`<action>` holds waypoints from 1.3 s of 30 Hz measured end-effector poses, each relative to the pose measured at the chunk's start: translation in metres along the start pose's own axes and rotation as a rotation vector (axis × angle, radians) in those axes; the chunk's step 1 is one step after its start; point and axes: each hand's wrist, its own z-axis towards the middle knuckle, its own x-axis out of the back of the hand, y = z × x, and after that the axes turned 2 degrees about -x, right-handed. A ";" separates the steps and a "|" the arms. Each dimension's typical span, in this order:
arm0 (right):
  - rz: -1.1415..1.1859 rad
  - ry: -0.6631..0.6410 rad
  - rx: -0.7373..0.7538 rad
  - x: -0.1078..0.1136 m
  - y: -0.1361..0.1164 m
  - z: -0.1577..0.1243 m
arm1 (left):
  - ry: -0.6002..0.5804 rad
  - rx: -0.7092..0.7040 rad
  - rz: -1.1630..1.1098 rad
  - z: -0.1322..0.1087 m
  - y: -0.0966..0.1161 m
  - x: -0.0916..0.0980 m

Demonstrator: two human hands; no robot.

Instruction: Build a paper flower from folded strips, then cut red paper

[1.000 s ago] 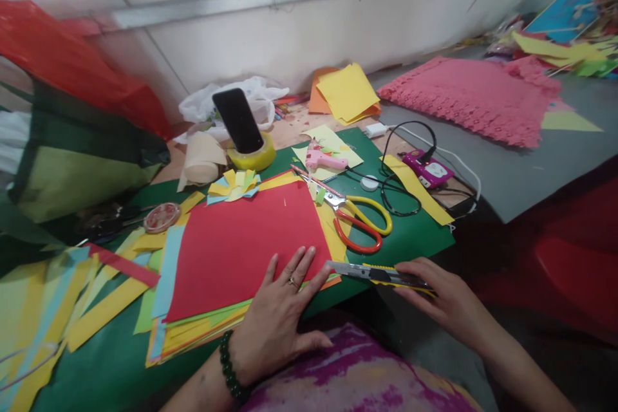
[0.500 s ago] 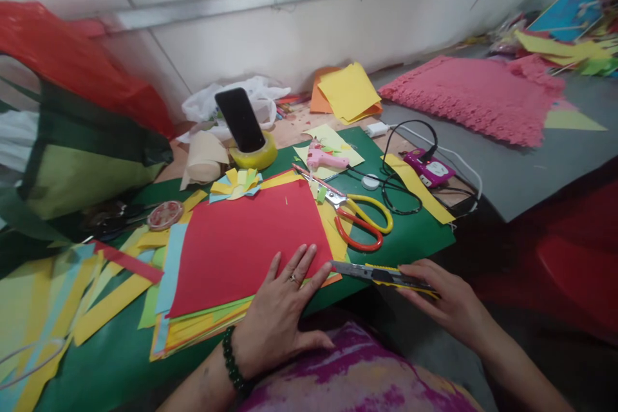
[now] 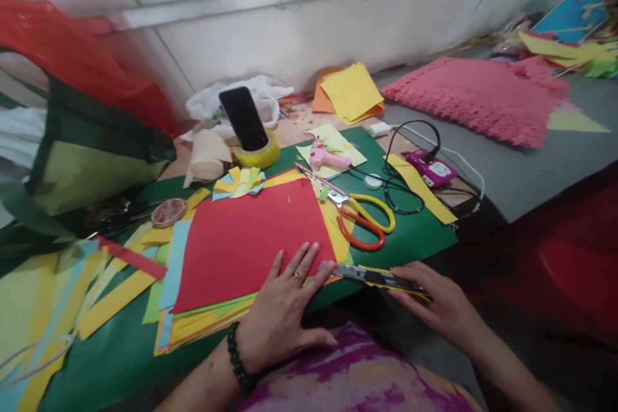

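Note:
My left hand (image 3: pixel 284 302) lies flat, fingers spread, on the front right part of a red sheet (image 3: pixel 251 238). That sheet tops a stack of coloured paper (image 3: pixel 207 328) in yellow, green, orange and blue. In my right hand (image 3: pixel 429 299) is a utility knife (image 3: pixel 374 275) with a grey and yellow body. Its tip points left and reaches the sheet's right edge, close to my left index fingertip; whether the blade touches the paper I cannot tell. Scissors (image 3: pixel 357 212) with one red and one yellow handle lie right of the sheet.
A green mat (image 3: pixel 415 238) covers the tabletop. Behind the stack are a paper flower (image 3: pixel 238 182), a phone (image 3: pixel 244 119) on a tape roll (image 3: pixel 261 151), and a pink glue gun (image 3: pixel 328 156) with its cord. Paper strips (image 3: pixel 118 302) lie left; a purple power socket (image 3: pixel 431 168) sits right.
The knife in my right hand has moved slightly left, its tip now over the red sheet's edge. My left hand stays flat on the sheet. The whole view has shifted a little.

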 end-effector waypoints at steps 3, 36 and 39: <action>0.000 0.006 0.015 0.000 -0.001 0.001 | 0.013 -0.013 -0.013 -0.004 -0.002 0.003; -0.032 0.008 -0.006 0.000 -0.016 0.000 | 0.005 0.056 0.044 -0.024 -0.011 0.002; -0.067 0.034 -0.012 0.002 -0.017 -0.002 | 0.027 0.072 0.052 -0.019 -0.004 0.000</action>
